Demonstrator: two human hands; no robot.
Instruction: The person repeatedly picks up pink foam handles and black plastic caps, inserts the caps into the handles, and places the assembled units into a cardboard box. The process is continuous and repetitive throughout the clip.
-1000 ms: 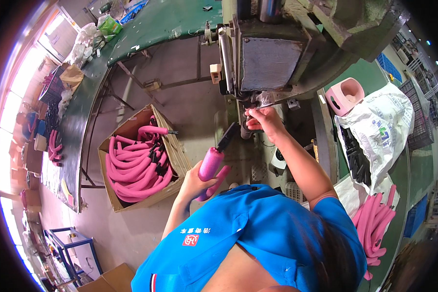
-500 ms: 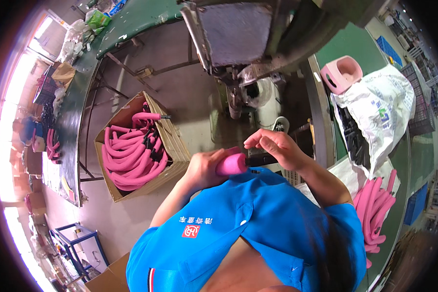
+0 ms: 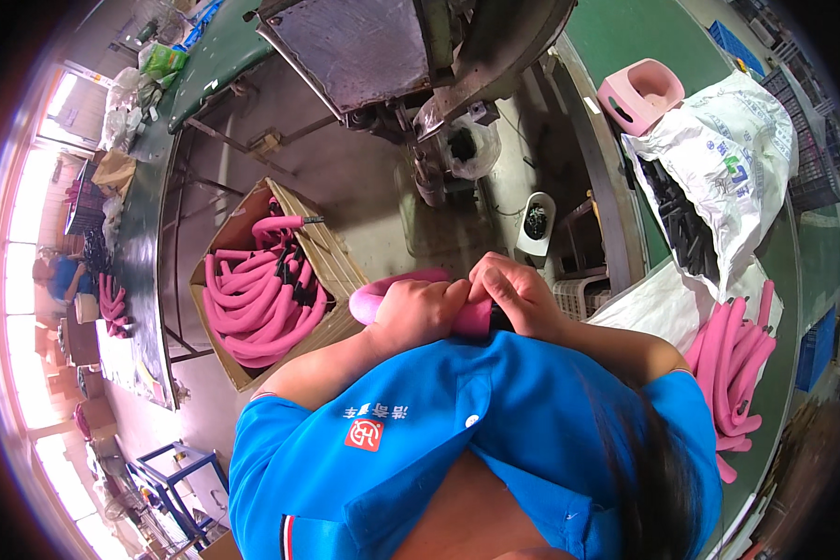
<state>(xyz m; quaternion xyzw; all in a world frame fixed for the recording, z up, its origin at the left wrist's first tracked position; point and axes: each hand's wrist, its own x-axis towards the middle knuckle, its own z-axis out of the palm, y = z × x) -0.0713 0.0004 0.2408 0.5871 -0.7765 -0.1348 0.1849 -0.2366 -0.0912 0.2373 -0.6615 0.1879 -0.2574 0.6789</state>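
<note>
In front of my blue shirt, my left hand (image 3: 420, 311) is wrapped round a curved pink foam tube (image 3: 373, 301). The tube's bend shows to the left of that hand, and its end comes out to the right. My right hand (image 3: 518, 294) is closed against this end, its fingers touching my left fingers. A dark piece shows at the tube's end, under the right hand; what the right fingers pinch is hidden.
A cardboard box (image 3: 331, 259) of pink tubes stands at left. Ahead is a metal machine (image 3: 350, 56). To the right, a green table (image 3: 616, 37) bears a pink plastic seat-like part (image 3: 642, 95), a white sack (image 3: 742, 149) with black pieces (image 3: 677, 219), and more pink tubes (image 3: 728, 373).
My right hand, apart from the tube before, has come left and closed at its end. The tube's bend now shows left of my left hand. The whole view has shifted.
</note>
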